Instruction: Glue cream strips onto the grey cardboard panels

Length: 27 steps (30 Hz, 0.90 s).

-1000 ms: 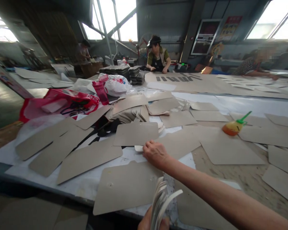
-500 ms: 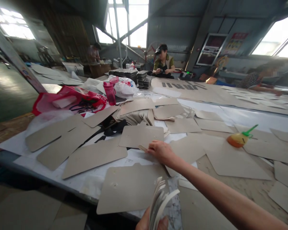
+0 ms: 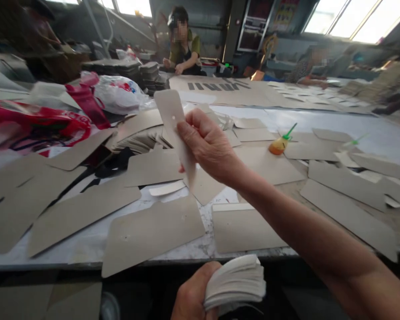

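My right hand (image 3: pixel 208 144) is raised over the middle of the table, gripping a narrow beige cardboard strip (image 3: pixel 170 106) between thumb and fingers. The strip stands upright, with a small hole near the thumb. Low in front of the table edge, my left hand (image 3: pixel 193 289) is closed round a thick stack of pale strips (image 3: pixel 235 282), their ends fanned slightly. Between the two hands a beige cardboard panel (image 3: pixel 153 233) with rounded corners lies on the table, and another panel (image 3: pixel 246 229) with a white strip along its edge lies to its right.
More cardboard panels (image 3: pixel 83 211) spread over the white-covered table. A squeeze bottle (image 3: pixel 278 145) with a green nozzle and amber liquid lies to the right. A pink bottle (image 3: pixel 88 104), a red bag (image 3: pixel 36 124) and a white plastic bag (image 3: pixel 118 91) are at left. A co-worker (image 3: pixel 183 49) sits behind.
My right hand has risen from the table with a cardboard strip in it. My left hand still holds its stack, now lower in front of the table edge. The view has shifted right and down.
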{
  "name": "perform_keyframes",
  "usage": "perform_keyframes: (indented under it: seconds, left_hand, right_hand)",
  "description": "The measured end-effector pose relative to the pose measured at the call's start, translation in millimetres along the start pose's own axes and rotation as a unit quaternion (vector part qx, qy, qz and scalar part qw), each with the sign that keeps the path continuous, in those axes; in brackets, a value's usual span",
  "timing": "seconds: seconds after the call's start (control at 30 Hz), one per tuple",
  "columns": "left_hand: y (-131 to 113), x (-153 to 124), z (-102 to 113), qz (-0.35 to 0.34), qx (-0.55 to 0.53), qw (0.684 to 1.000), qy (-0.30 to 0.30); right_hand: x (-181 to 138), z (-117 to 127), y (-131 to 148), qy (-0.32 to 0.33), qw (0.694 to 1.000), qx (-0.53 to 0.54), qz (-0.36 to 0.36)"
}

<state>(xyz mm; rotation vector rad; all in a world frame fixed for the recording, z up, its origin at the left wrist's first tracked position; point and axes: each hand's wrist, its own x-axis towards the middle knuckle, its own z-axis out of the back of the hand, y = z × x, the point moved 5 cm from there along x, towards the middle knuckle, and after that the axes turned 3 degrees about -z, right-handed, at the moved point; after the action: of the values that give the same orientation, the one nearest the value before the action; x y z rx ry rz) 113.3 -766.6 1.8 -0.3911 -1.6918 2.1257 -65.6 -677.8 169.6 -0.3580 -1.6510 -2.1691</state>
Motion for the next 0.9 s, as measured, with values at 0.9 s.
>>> perform_keyframes:
  seconds: [0.9]
  left_hand:
    - [17,40,-40,-0.168,0.391,0.904,-0.038]
  right_hand:
    - [-172,54,-120,0.314,0.811,-0.441,-0.223]
